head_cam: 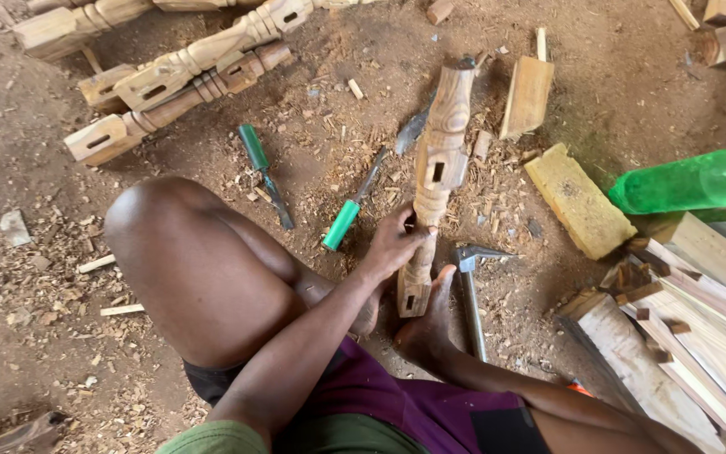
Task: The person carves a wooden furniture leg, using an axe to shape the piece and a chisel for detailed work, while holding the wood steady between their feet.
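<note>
My left hand is closed around the narrow waist of a carved wooden leg that lies lengthwise on the dirt floor. The leg has turned shapes and rectangular mortise holes. Its near end rests between my bare feet, and one foot presses against it. My raised knee is to the left. A metal hammer lies just right of the leg. A green-handled chisel lies just left of my hand. My right hand is out of sight.
A second green-handled chisel lies further left, and a dark blade lies beside the leg. Several carved legs are piled top left. A short plank, a yellowish block, a green bottle and stacked wood strips are on the right. Shavings cover the ground.
</note>
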